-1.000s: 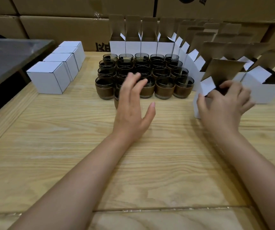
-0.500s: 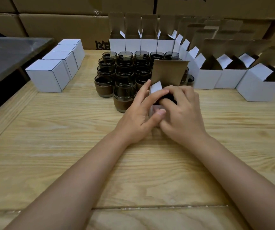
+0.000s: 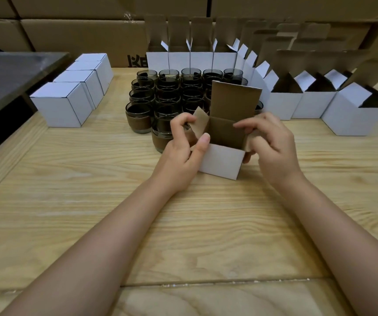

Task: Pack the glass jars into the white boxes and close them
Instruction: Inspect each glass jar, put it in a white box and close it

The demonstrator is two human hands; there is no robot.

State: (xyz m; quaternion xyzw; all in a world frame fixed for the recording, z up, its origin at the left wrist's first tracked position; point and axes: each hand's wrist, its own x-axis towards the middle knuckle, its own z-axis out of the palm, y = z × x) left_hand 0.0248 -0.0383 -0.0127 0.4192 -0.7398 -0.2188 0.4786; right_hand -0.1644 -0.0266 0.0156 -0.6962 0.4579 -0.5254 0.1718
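White open box [image 3: 221,164] gripped by left hand [image 3: 178,156] and right hand [image 3: 272,147]; four closed boxes [image 3: 62,110] aside.

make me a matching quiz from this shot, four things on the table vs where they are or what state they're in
1 held box
2 closed boxes
3 glass jars
4 waiting open boxes

a. left of table, lids shut
b. table centre, packed in rows
c. gripped by left hand and right hand, lid up
d. right of table, lids up, untouched

Pairs: 1-c, 2-a, 3-b, 4-d
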